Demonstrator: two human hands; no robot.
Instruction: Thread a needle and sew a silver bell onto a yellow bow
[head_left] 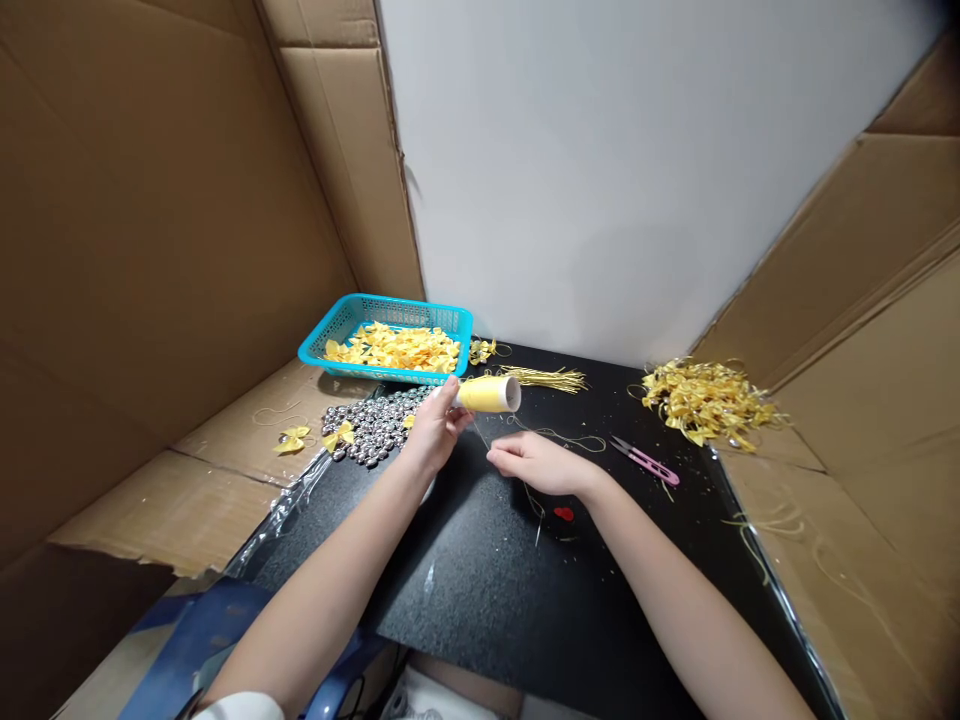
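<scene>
Right hand (541, 462) flat on mat (480, 590), fingers loosely pinching thread (559, 436). Left hand (437, 425) closed round spool (491, 393), lifted beside basket (352, 318). Risk: slack thread snags on beads (371, 425) and tangles.

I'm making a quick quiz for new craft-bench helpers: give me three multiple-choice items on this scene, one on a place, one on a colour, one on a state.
1. Where do the pink snips lie?
A. in the basket
B. on the black tabletop, to the right of the right hand
C. on the cardboard at left

2. What colour is the basket of yellow bows?
A. red
B. white
C. turquoise

3. How is the yellow thread spool held?
A. gripped in the left hand, lying sideways
B. standing alone on the table
C. dropped in the basket

Key: 1 B, they rest on the black tabletop beside the right hand; 2 C, its mesh wall is turquoise; 3 A, the left hand grips its end.
</scene>
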